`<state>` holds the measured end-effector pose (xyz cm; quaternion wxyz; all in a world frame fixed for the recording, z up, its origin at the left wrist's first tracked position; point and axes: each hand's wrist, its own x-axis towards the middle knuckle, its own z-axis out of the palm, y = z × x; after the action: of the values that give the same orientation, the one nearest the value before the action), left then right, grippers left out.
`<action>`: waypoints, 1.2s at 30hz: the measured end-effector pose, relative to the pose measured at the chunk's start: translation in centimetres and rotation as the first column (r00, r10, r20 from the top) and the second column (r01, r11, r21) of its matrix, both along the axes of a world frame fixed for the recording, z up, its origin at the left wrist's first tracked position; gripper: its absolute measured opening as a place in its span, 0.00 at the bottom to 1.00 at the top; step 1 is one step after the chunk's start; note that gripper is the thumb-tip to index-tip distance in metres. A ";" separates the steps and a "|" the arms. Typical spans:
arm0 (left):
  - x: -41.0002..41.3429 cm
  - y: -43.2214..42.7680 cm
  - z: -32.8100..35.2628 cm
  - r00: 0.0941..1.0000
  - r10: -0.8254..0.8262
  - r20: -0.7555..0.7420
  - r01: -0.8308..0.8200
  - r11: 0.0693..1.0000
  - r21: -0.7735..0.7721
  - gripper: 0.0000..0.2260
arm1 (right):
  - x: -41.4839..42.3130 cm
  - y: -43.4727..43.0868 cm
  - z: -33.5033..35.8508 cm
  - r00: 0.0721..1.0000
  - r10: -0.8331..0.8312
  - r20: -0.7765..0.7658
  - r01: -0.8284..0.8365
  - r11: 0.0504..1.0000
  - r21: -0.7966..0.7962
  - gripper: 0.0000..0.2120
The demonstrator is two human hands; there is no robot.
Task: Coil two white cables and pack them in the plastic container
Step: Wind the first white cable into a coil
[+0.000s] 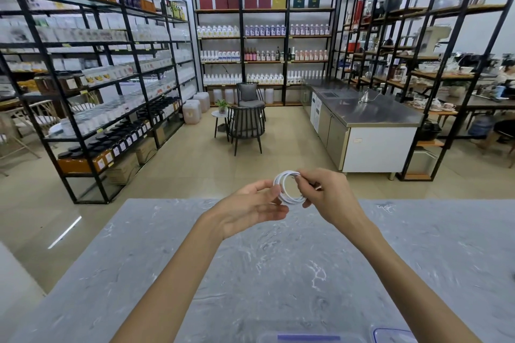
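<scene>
A person's two bare hands hold a coiled white cable (pixel 289 188) in the air above the far edge of a grey marbled worktop (pixel 278 273) in a shop lined with black metal shelving (pixel 92 69). The right hand (pixel 328 195) pinches the coil at its right side, thumb and fingers closed on the loops, with a short white end showing just past the knuckles. The left hand (pixel 250 209) is turned palm up and only partly closed, its thumb and fingertips resting against the left rim of the coil so that its grip is loose rather than tight. The cable forms several neat round loops, standing roughly upright between the two hands and well clear of the worktop surface. At the near edge of the worktop, at the bottom of the view, lies part of a clear plastic container (pixel 309 338) with a blue strip, and just beside it to the right a clear lid (pixel 390 335) with a blue rim; both are cut off by the frame. Two dark chairs (pixel 248 120) and a steel counter (pixel 370 111) stand beyond on the tiled floor
</scene>
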<state>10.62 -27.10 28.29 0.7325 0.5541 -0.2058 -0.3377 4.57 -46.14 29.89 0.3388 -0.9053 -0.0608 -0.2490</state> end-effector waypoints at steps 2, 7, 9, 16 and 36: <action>0.0 0.2 0.1 1.000 -0.018 -0.006 0.017 0.999 -0.050 0.19 | 0.2 0.1 0.0 0.999 0.037 -0.020 -0.036 0.996 0.085 0.13; 0.5 0.6 -0.5 0.997 0.077 0.008 -0.076 0.993 -0.089 0.06 | 0.8 -0.7 0.1 0.991 0.113 -0.070 -0.095 0.970 0.224 0.12; 0.9 1.0 -0.7 0.988 0.150 0.036 -0.148 0.988 -0.049 0.03 | 0.9 -1.3 0.2 0.997 0.059 -0.047 -0.050 0.981 0.186 0.11; 0.6 1.6 -0.4 0.949 0.242 0.200 -0.260 0.963 0.067 0.07 | 0.5 -2.0 -0.5 0.999 -0.036 -0.007 0.036 0.999 -0.027 0.14; -2.7 -2.3 2.9 0.743 0.333 0.580 -0.470 0.877 0.098 0.07 | -0.7 0.8 0.0 0.972 -0.171 0.160 0.216 0.921 -0.324 0.07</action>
<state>7.91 -29.40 31.16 0.6264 0.7416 -0.2392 -0.0203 3.87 -45.37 29.93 0.1471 -0.9335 -0.0347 -0.3251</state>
